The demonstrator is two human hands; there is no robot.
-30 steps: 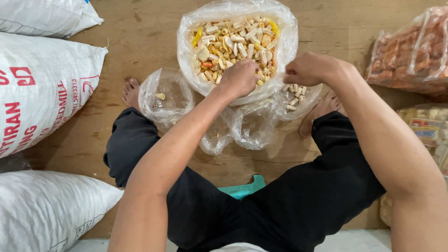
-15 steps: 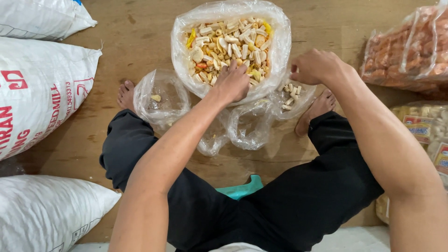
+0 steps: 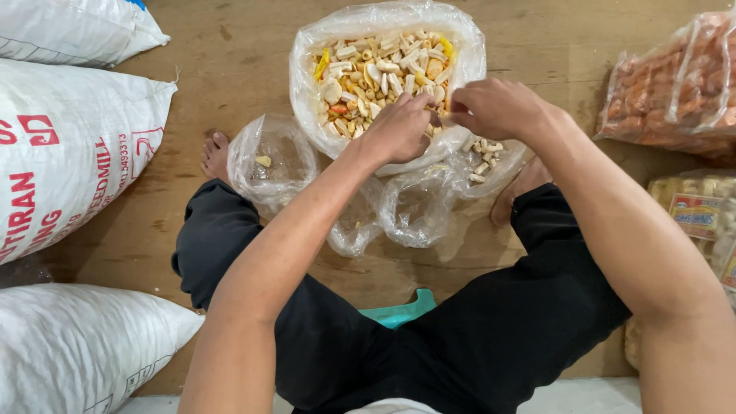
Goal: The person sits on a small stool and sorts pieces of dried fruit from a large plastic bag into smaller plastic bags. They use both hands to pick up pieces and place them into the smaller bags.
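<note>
Over the far big clear bag of mixed crackers (image 3: 387,69) I see my left hand (image 3: 399,129) curled among the pieces; my right hand (image 3: 494,107) pinches its near rim; small clear bags (image 3: 272,157) lie nearer.

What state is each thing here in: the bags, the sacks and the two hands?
Big clear bag: open, nearly full of mixed snack pieces.
Small bag by the left foot: open, one piece inside.
Small bag under the right hand: open, a few pieces inside.
Middle small bags: crumpled, looking empty.
White sacks: lying on their sides.
Left hand: curled at the big bag's near edge.
Right hand: fingers pinched; contents hidden.
</note>
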